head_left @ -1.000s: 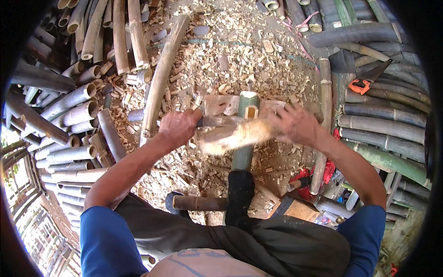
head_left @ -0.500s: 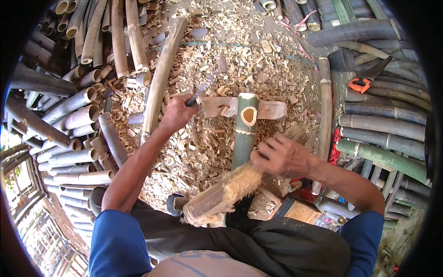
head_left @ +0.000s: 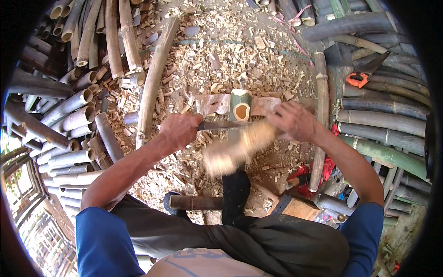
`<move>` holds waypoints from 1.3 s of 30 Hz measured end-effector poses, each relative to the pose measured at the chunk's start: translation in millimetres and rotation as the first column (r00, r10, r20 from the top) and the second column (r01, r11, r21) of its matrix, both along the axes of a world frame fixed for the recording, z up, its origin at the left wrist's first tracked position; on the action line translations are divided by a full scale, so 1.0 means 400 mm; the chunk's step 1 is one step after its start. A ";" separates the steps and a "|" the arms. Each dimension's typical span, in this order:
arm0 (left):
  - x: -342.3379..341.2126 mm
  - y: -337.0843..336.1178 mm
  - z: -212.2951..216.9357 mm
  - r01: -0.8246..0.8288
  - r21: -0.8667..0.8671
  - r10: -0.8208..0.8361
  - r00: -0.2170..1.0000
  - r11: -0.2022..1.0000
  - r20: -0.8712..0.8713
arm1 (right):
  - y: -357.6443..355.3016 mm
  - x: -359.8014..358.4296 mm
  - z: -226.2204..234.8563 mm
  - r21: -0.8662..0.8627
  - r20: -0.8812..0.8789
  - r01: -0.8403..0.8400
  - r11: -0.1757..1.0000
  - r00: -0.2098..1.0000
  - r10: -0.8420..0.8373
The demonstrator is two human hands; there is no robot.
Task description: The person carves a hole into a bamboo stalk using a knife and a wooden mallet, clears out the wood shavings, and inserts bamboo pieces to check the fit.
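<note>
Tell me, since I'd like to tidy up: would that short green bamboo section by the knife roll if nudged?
Probably. The green bamboo section is a round hollow tube, so likely light and stiff. Lying on wood chips may slow its rolling, and the blade held in the left hand seems to steady it.

left hand (head_left: 180, 130) gripping knife (head_left: 224, 124) on green bamboo (head_left: 240, 105), right hand (head_left: 295, 121) holding blurred wooden mallet (head_left: 237, 147)

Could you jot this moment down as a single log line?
left hand: grips knife | knife: across upright green bamboo piece | right hand: swings wooden mallet, blurred | ground: wood chips
</note>
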State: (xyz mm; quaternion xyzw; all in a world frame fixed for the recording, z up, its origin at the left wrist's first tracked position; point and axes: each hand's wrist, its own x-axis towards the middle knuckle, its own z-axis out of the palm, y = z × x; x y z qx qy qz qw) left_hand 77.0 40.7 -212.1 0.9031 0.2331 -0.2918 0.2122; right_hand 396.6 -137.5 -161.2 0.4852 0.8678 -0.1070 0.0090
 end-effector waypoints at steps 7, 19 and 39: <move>-0.021 -0.017 -0.019 0.028 0.064 -0.034 0.995 0.998 0.098 | -0.025 -0.020 0.000 0.111 0.032 -0.205 0.972 0.979 0.203; -0.024 -0.029 -0.073 -0.053 0.157 0.020 0.979 0.986 0.201 | 0.003 0.039 -0.015 0.011 0.023 0.004 1.000 1.000 -0.004; 0.063 0.192 -0.023 -0.208 -0.591 0.365 0.917 0.780 0.159 | -0.008 0.010 0.148 -0.412 -0.603 0.726 0.550 0.235 -0.763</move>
